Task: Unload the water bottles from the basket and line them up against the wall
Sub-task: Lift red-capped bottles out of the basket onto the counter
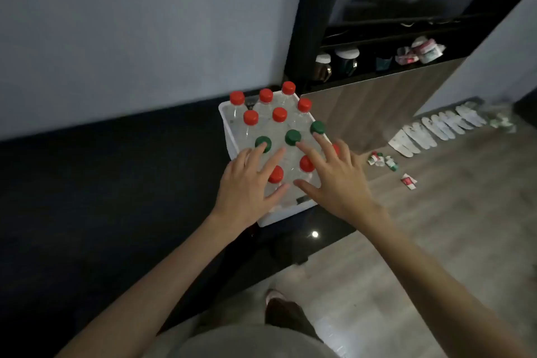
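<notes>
The grey-blue wall fills the upper left of the frame. Below it, a dark, flat surface runs across the left and centre. None of the bottles in view is lined up against the wall yet.

The white plastic basket sits on that dark surface at centre frame, its far end close to the wall. It looks full. About a dozen clear plastic water bottles stand upright and tightly packed inside. Most have red screw caps, and three in a middle row have green screw caps.

Both hands are low over the near half of the basket. The left hand has its fingers straight and spread, one fingertip at a green cap. The right hand is spread the same way and reaches toward the rightmost green cap. Neither hand grips anything. I cannot tell whether the fingertips actually touch the caps.

The unloading seems not to have begun, so every bottle has yet to be lifted out and placed.
</notes>
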The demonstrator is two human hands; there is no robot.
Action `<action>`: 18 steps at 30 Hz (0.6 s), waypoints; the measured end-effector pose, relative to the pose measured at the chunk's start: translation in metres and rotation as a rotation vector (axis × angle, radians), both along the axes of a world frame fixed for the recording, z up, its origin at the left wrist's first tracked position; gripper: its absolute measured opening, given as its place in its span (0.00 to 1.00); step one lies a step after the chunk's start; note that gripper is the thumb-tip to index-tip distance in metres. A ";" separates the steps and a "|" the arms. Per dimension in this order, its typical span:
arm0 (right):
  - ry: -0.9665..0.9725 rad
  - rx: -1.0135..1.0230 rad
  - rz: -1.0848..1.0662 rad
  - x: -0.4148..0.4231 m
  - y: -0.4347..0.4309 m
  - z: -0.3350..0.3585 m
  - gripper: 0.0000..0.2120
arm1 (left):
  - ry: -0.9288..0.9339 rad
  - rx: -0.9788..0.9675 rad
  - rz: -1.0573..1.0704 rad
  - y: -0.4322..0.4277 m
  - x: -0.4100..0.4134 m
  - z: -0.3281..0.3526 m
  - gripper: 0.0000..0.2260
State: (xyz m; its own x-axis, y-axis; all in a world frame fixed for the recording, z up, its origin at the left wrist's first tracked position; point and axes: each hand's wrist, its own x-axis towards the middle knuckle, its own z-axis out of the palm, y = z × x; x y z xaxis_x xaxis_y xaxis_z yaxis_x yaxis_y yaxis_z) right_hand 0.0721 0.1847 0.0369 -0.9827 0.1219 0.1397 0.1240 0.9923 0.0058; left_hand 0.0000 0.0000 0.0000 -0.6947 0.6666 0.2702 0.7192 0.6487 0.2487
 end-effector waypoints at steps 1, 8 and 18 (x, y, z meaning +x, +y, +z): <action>-0.018 -0.003 0.036 -0.003 0.008 -0.003 0.36 | 0.000 -0.006 0.039 0.006 0.003 -0.001 0.30; 0.056 0.064 0.310 -0.019 0.045 -0.027 0.30 | 0.067 -0.066 0.351 0.029 0.024 -0.011 0.25; 0.100 -0.129 0.469 -0.043 0.050 -0.033 0.16 | -0.059 0.010 0.541 0.056 0.035 -0.004 0.10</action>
